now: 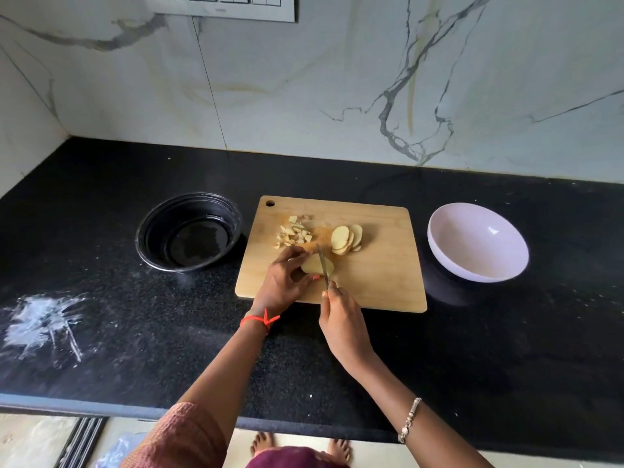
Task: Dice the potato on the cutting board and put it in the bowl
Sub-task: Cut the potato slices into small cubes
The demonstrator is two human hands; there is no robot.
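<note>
Head view: the potato piece (315, 265) lies near the front edge of the cutting board (381, 275). The left hand (283, 282) pinches its left end. The right hand (341, 319) grips the knife (323, 268), blade across the piece. Judged firm, light, slippery when cut (steady it well left of the blade).

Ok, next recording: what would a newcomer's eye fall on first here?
First, the two hands on the wooden cutting board: the left hand holds a potato piece while the right hand sets a knife across it. Behind them lie fanned slices and, further left, a pile of diced bits. A black bowl sits left of the board and a white bowl sits right, neither holding potato yet.
</note>
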